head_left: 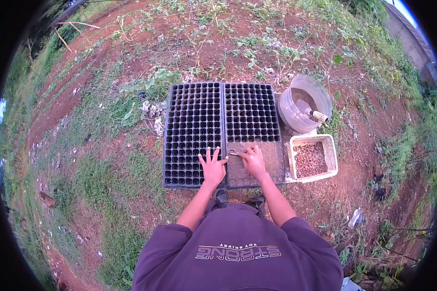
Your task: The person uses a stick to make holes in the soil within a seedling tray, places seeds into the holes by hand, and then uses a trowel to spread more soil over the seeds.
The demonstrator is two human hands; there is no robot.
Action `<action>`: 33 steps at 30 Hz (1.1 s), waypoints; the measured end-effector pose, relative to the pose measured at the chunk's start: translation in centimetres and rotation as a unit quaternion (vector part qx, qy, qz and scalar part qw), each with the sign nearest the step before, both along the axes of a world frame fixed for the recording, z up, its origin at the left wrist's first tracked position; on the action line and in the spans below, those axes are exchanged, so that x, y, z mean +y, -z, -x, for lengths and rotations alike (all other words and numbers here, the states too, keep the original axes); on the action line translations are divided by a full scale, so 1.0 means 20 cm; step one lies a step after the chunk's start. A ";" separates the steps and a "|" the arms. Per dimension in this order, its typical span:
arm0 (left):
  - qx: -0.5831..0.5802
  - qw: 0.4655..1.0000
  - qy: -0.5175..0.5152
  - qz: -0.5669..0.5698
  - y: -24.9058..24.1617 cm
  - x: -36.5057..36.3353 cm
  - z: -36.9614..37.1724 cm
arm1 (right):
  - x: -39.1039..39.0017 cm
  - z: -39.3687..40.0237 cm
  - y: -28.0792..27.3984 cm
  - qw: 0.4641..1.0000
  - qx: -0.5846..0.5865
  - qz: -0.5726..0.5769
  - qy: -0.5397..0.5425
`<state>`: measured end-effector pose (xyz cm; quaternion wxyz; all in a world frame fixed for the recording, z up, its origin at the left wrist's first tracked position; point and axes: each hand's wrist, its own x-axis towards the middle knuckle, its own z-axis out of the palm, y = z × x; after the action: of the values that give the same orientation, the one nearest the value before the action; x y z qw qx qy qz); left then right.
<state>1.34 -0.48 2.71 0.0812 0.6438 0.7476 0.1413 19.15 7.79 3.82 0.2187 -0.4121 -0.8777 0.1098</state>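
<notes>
Two black seedling trays with many square cells lie side by side on the ground. My left hand [213,169] rests with fingers spread near the inner edge of the left tray [179,165], whose visible cells look dark and unfilled. Over the near part of the right tray [252,111], brown soil [238,169] covers the cells. Just above that soil, my right hand [253,162] has its fingers closed round a small pale stick-like piece [233,153] pointing left. Its exact kind is too small to make out.
To the right stands a clear plastic bucket [293,114] with soil and a pale-handled tool [318,116] inside. In front of it, a cream square container [332,155] holds small reddish-brown pieces [310,160]. Weeds and bare reddish earth surround the trays.
</notes>
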 end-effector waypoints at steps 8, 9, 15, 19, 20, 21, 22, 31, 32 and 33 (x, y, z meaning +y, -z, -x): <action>-0.009 1.000 -0.007 0.005 0.00 0.00 0.00 | -0.02 0.02 0.02 0.999 0.022 0.026 -0.001; -0.008 1.000 -0.009 0.002 0.00 0.00 0.00 | -0.02 0.02 0.02 0.999 0.027 0.039 -0.007; -0.006 1.000 -0.007 0.000 0.00 0.00 0.00 | -0.04 0.04 0.02 1.000 0.023 0.006 0.017; -0.006 1.000 -0.008 -0.004 0.01 0.00 0.00 | -0.05 0.05 0.05 0.995 0.081 0.001 0.059; -0.005 1.000 -0.007 -0.010 0.02 0.00 0.00 | -0.05 0.04 0.05 0.996 0.077 0.010 0.036; -0.004 1.000 -0.005 -0.017 0.02 0.00 0.00 | -0.05 0.04 0.05 0.997 0.073 0.019 0.014; -0.005 1.000 -0.005 -0.013 0.02 0.00 0.00 | -0.05 0.05 0.05 0.997 0.074 0.017 0.016; -0.018 1.000 -0.003 0.006 0.00 0.00 0.00 | -0.03 0.08 0.06 0.995 0.051 0.003 0.089; -0.018 1.000 -0.004 0.006 0.00 0.00 0.00 | -0.03 0.08 0.06 0.993 0.068 0.010 0.098; -0.015 1.000 -0.005 0.006 0.00 0.00 0.00 | -0.03 0.08 0.05 0.991 0.085 0.016 0.107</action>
<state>1.29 -0.45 2.77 0.0953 0.6376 0.7502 0.1469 17.59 7.16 2.73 0.2962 -0.4962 -0.8049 0.1347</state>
